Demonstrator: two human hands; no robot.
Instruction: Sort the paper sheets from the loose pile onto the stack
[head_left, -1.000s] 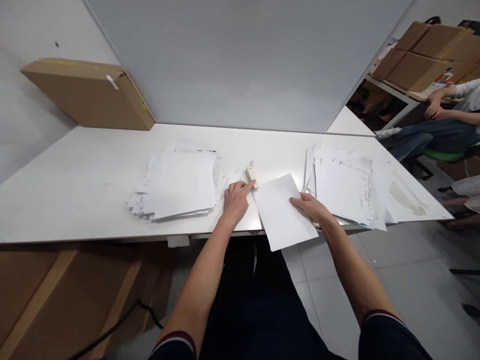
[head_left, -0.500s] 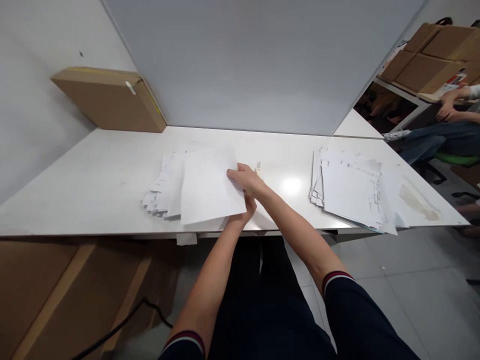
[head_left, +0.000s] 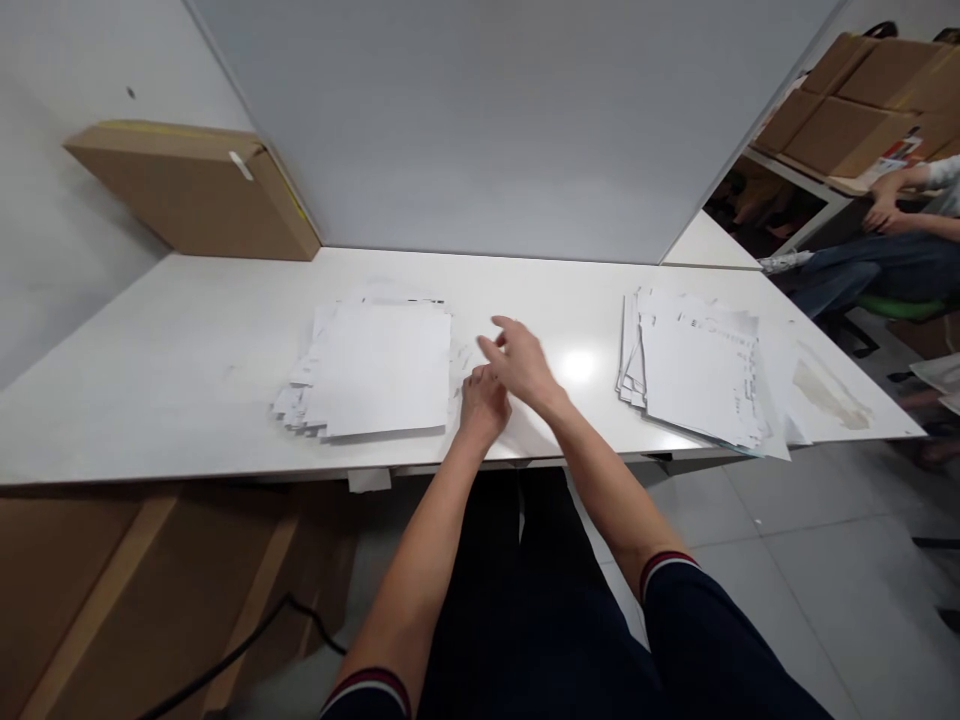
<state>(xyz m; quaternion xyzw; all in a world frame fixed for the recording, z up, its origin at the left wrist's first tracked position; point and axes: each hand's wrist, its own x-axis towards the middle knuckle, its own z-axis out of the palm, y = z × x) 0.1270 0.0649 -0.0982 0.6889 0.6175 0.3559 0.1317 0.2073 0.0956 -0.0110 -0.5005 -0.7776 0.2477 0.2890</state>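
Observation:
Low over the middle of the table [head_left: 187, 390], my right hand [head_left: 523, 362] holds nothing, its thumb and index finger apart. Just below and partly behind it, my left hand [head_left: 486, 405] rests on the tabletop with bent fingers, some of them covered; I see no object in it. The small beige stapler-like tool is hidden behind my hands. To the left of my hands lies a stack of white paper [head_left: 386, 370] with a blank sheet on top. A second paper stack [head_left: 697, 375], with print showing on its sheets, sits farther right.
A cardboard box [head_left: 195, 195] leans at the back left against the wall. A grey panel [head_left: 487, 120] rises behind the table. At the right, a seated person's hands [head_left: 885, 210] show near stacked cartons [head_left: 847, 125]. A black cable [head_left: 247, 640] hangs at the lower left.
My right hand carried a white sheet from the right over to the left stack and let it go there. It has since drawn back slightly to the right, above my left hand.

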